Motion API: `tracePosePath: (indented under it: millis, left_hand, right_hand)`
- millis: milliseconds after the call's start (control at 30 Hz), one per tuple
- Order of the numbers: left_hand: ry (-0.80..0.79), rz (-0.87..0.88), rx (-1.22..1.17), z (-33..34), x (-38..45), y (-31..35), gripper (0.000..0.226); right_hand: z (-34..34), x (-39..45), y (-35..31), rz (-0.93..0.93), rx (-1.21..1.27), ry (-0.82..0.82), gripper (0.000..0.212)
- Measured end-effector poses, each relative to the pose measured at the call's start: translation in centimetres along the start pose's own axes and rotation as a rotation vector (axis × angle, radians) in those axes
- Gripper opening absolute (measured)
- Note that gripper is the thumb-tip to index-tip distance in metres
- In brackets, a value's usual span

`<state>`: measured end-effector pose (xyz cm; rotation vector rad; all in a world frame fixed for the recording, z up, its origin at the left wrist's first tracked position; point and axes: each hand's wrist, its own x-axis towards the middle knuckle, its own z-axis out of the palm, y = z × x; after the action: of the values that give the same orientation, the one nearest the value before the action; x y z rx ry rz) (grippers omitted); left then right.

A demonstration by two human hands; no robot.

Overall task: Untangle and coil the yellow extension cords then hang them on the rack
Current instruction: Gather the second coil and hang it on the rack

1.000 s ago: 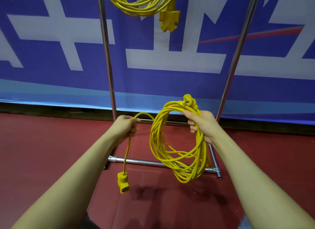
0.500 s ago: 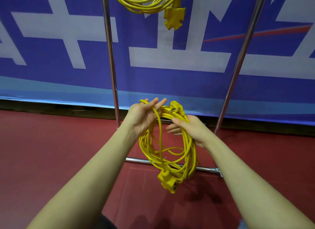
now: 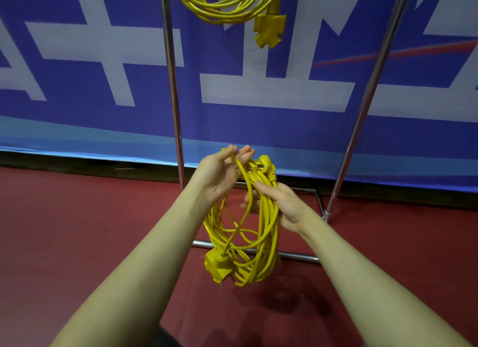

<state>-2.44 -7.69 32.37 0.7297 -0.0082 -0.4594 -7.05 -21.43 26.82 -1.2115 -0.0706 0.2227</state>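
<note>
Before me a blue banner with big white shapes hangs above the dark red floor, and in front of it stands the shiny metal rack of thin round tubes, its two uprights leaving open room between them, with a coiled yellow extension cord hanging at the top edge of view. Between my hands, over the rack's near base bar, hangs the second coil of smooth yellow cord, its blocky socket end dangling lowest. My right hand grasps the bundle at its upper side, while my left hand lies palm-up, fingers nearly straight, one strand draped across them.
</note>
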Motion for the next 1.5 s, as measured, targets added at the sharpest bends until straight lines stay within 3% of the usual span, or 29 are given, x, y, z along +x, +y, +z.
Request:
tracePosePath:
  millis: [100, 267, 333, 400, 433, 467, 533, 667, 733, 833, 900, 1000, 1067, 1200, 1300, 1500]
  left_hand:
    - [-0.012, -0.063, 0.085, -1.2, 0.0, 1.5, 0.033]
    - [0.137, -0.008, 0.596, -3.0, -0.2, 1.6, 0.029]
    - [0.165, 0.07, 0.786, -3.6, -0.4, 1.2, 0.026]
    - [0.231, 0.3, 0.998, -4.3, -0.5, 0.9, 0.007]
    - [0.234, 0.41, 1.081, -4.6, -0.5, 0.8, 0.014]
    - [0.18, 0.465, 1.162, -5.0, -0.4, 0.7, 0.036]
    - [0.002, 0.427, 1.273, -5.5, -0.1, 0.4, 0.074]
    - [-0.227, 0.194, 1.195, -6.1, 0.6, -0.2, 0.101]
    - [-0.265, 0.19, 1.227, -6.3, 0.8, -0.4, 0.119]
    - [-0.198, 0.272, 1.314, -6.7, 1.0, -0.4, 0.128]
    - [-0.278, 0.206, 1.319, -7.3, 1.1, -0.6, 0.118]
    - [-0.248, 0.202, 1.234, -7.4, 1.4, -1.9, 0.045]
    - [-0.162, 0.211, 1.141, -7.2, 1.6, -2.3, 0.022]
    - [-0.207, 0.064, 0.994, -7.4, 1.8, -1.6, 0.033]
    - [-0.278, -0.058, 0.882, -6.7, 1.1, -0.9, 0.023]
    - [-0.42, -0.284, 1.073, -7.5, 0.0, 0.1, 0.039]
  right_hand:
    - [0.0, 0.3, 0.1, 0.006, 0.026, -0.036, 0.013]
    - [-0.5, 0.1, -0.3, 0.005, 0.063, -0.041, 0.007]
    - [-1.0, 0.0, -0.7, -0.026, 0.054, -0.004, 0.011]
    - [-1.5, -0.1, -1.4, -0.042, 0.028, 0.011, 0.019]
    - [-1.8, -0.3, -1.8, -0.048, 0.007, 0.007, 0.021]
    - [-2.0, -0.5, -2.2, -0.054, -0.018, 0.003, 0.022]
    - [-2.3, -0.9, -2.7, -0.073, -0.069, 0.007, 0.025]
    - [-2.8, -1.7, -3.7, -0.082, -0.132, -0.024, 0.021]
    - [-3.2, -2.2, -4.3, -0.077, -0.154, -0.064, 0.023]
    - [-3.7, -2.6, -4.7, -0.083, -0.167, -0.118, 0.033]
    - [-3.8, -2.5, -4.8, -0.091, -0.135, -0.125, 0.03]
    - [-4.1, -2.3, -4.8, -0.111, -0.082, -0.113, 0.017]
    - [-4.2, -2.3, -4.6, -0.12, -0.054, -0.083, 0.016]
    - [-4.0, -2.1, -4.3, -0.143, -0.049, -0.014, 0.01]
    - [-4.4, -2.0, -4.7, -0.167, -0.042, 0.045, 0.008]
    - [-5.4, -2.2, -5.8, -0.251, 0.103, 0.186, 0.014]
